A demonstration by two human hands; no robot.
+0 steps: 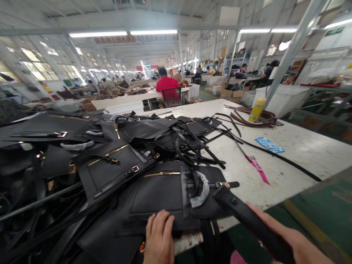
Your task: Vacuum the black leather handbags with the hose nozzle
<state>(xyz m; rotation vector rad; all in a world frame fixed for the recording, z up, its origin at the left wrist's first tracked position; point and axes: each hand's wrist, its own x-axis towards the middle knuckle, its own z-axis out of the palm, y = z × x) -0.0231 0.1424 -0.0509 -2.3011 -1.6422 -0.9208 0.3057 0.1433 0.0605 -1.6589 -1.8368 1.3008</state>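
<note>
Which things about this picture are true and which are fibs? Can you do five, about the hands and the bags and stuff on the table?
1. The left hand is on a black bag. True.
2. The right hand is holding a yellow bottle. False: it holds a long black object, and the bottle stands on the table.
3. The bag by the left hand has a gold-coloured zipper. True.
4. The wrapping on that bag's handle is bright red. False: it is whitish and see-through.
5. A pink strip lies on the table. True.
</note>
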